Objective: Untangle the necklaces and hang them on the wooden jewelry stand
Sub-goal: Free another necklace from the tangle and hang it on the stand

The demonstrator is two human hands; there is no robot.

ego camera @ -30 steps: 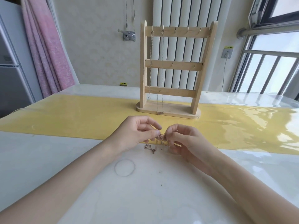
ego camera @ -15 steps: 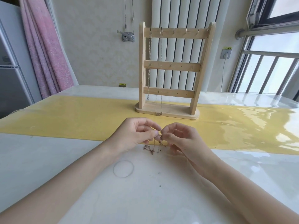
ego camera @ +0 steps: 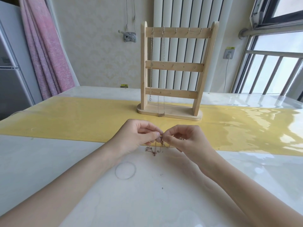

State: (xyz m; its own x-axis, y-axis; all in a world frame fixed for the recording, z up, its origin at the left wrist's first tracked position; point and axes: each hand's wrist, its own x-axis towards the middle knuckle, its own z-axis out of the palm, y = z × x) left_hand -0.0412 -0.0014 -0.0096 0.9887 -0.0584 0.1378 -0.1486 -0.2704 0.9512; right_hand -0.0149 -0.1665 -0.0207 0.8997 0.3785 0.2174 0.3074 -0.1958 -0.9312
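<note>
Pale wood stand (ego camera: 170, 112) upright on the yellow runner (ego camera: 82, 118), three crossbars with small hooks. Two chains (ego camera: 151, 63) hung already from the top bar's leftmost hooks: one ending beside the lowest bar, the longer one reaching down to the base, pendant resting on it. Other hooks bare.

Nearer, over the white table (ego camera: 49, 158) just past the runner's edge, a tangle (ego camera: 155, 149) of fine chain, part lifted, part trailing on the surface. Left hand (ego camera: 136, 136) curled, thumb and forefinger pinching the tangle at its top. Right hand (ego camera: 185, 140) curled too, fingertips pinching the same knot from the other side, a bit of chain showing by its knuckles. Fingertips of both nearly touching. Individual strands too fine to tell apart.

Faint ring mark (ego camera: 125, 170) on the table below the left wrist. Behind: white radiator (ego camera: 180, 13), pink curtain (ego camera: 44, 51) at left, wall socket (ego camera: 228, 54) with a cord, barred window (ego camera: 270, 71) at right
</note>
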